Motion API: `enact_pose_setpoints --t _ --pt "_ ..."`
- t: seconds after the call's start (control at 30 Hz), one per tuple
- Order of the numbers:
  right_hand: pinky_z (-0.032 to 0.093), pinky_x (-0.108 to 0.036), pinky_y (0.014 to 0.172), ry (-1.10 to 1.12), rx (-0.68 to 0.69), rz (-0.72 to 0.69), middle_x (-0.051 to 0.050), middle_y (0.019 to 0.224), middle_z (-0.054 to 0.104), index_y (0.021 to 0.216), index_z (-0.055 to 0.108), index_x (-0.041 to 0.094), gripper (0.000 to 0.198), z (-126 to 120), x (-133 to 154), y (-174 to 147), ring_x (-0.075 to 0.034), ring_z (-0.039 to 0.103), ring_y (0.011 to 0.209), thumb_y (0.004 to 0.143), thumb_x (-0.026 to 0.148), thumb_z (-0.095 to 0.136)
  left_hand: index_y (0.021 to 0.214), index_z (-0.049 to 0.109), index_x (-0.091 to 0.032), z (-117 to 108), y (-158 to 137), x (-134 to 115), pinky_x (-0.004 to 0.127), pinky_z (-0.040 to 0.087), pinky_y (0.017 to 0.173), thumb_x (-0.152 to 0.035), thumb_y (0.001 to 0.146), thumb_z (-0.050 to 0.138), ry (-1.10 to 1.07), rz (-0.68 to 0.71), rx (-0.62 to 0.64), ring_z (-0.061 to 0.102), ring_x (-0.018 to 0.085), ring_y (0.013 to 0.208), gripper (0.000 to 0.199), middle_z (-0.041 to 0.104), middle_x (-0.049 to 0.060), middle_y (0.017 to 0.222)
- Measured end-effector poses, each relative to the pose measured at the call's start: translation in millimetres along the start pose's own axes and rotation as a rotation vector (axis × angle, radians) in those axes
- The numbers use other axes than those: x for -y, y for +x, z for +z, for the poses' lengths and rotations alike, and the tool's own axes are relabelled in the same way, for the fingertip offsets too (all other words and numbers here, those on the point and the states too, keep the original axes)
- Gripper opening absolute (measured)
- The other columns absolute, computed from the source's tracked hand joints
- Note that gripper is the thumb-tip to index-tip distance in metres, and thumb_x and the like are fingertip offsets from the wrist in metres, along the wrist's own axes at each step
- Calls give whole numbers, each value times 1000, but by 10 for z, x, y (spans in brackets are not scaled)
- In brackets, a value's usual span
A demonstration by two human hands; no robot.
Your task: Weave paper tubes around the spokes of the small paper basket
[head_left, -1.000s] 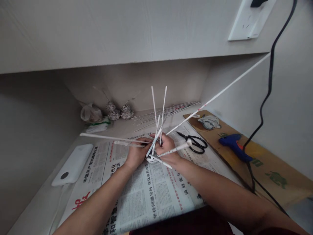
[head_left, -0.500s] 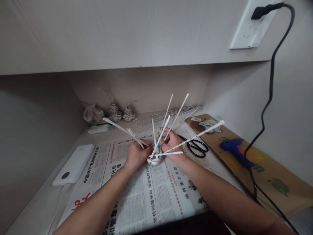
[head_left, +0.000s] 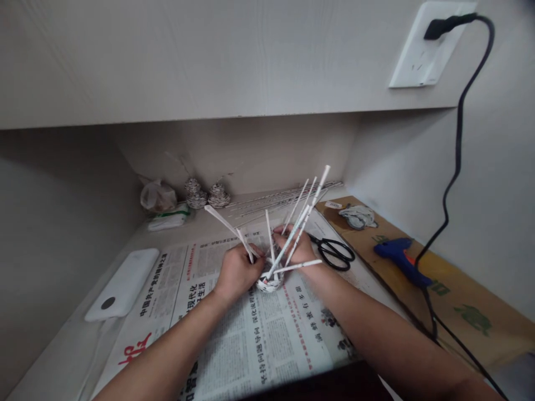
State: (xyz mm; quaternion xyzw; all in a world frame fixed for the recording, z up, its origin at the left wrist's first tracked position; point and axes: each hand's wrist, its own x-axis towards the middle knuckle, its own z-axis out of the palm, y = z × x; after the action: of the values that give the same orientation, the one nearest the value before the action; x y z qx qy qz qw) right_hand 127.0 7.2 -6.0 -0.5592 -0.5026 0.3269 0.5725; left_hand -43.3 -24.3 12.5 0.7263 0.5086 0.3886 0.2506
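Note:
A small woven paper basket (head_left: 270, 284) sits over the newspaper, several rolled-paper sticks (head_left: 297, 236) rising and fanning out from its rim. My left hand (head_left: 241, 268) grips it at the left side, fingers closed, thumb toward the rim. On the far right side my right hand (head_left: 295, 245) pinches among the sticks with bent fingers; the sticks partly cover its fingertips. Exactly which strand the right fingers hold is hard to make out.
Newspaper (head_left: 234, 345) covers the tabletop. Black-handled scissors (head_left: 334, 253) lie right of my right hand. A blue glue gun (head_left: 401, 259) rests on cardboard (head_left: 451, 312). A white power bank (head_left: 125, 284) lies left. Behind are woven gourds (head_left: 194, 195) and loose paper sticks (head_left: 284, 200).
The basket has turned and tilted in my hands. The long stick that pointed right now stands steeply upward, closer to the others. Both hands keep their hold.

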Motion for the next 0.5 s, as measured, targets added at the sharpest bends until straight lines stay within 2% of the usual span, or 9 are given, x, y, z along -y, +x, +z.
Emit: enact_pose_setpoints --t 0.13,0.2,0.37,0.5 --pt "46 -26 51 454 -166 24 0 74 69 81 63 21 32 -98 236 32 -12 57 54 61 37 81 73 75 -18 -29 35 6 26 50 62 -20 74 69 -76 -62 1 69 19 63 6 76 3 71" --pt "41 -23 44 576 -172 60 1 78 71 87 61 21 39 -146 302 54 -9 52 48 59 36 83 74 75 -18 -39 59 15 26 50 61 -22 74 70 -119 -92 -7 69 19 62 7 76 3 70" --pt "31 -19 37 635 -119 129 2 74 72 91 58 22 45 -178 290 80 -7 49 42 60 42 84 74 75 -19 -20 72 71 28 51 66 -22 75 71 -117 -24 -50 69 20 68 6 76 5 76" --pt "32 -20 36 604 -34 124 1 70 70 97 64 21 47 -151 304 31 -9 52 43 66 51 82 74 75 -20 -6 66 106 30 52 72 -20 77 69 -84 103 -99 69 20 73 7 75 5 77"
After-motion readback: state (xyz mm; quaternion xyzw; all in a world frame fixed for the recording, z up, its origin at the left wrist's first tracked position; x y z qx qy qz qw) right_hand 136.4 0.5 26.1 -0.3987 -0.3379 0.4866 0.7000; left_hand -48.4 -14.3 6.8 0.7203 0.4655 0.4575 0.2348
